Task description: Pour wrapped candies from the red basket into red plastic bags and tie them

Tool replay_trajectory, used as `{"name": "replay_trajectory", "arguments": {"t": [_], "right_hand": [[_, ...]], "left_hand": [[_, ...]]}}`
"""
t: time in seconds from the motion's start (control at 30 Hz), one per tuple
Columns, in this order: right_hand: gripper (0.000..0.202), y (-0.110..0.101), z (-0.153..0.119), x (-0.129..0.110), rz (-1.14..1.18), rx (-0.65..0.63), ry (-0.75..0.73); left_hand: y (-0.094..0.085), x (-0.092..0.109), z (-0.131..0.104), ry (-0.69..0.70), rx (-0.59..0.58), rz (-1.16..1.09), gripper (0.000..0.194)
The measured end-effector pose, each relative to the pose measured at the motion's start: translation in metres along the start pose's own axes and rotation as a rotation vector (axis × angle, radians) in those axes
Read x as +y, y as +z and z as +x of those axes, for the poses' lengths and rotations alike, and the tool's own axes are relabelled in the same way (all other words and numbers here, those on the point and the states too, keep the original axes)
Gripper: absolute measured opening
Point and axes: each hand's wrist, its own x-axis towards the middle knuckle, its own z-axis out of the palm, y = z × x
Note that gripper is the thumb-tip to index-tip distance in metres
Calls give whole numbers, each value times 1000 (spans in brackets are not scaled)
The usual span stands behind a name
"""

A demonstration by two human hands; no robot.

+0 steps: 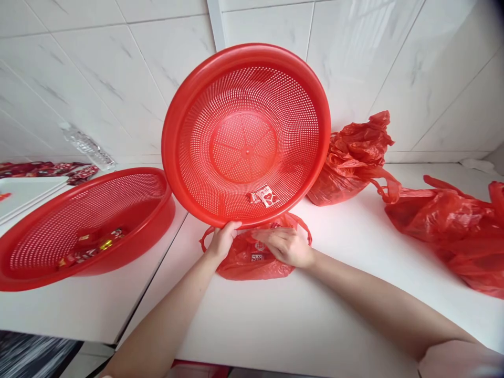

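Observation:
A red plastic colander basket (244, 94) is tipped steeply, its open mouth facing me. Inside, near its lower rim, lie a few small red and white wrapped packets (266, 196). My left hand (223, 240) is closed on the basket's lower rim, thumb over the edge. Below the rim, a red plastic bag (252, 270) sits on the white table, with wrapped packets showing through its mouth. My right hand (289, 245) has curled fingers at the bag's mouth, closed on the bag's edge. The fingertips are partly hidden.
On the left, another red colander basket (157, 210) leans at a tilt, with several small packets (94, 244) inside. Filled red bags (350, 157) stand at the back right and far right (444, 226). A clear plastic bottle (88, 147) lies against the tiled wall, near a white tray (31, 191).

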Motion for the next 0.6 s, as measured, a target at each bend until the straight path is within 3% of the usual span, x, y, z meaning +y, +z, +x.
{"name": "replay_trajectory", "arguments": {"t": [0.27, 0.6], "right_hand": [[12, -3, 2, 6, -90, -25, 59], [12, -1, 2, 5, -63, -82, 100]], "left_hand": [[7, 7, -3, -5, -62, -28, 26], [5, 4, -2, -60, -47, 14, 25]]}}
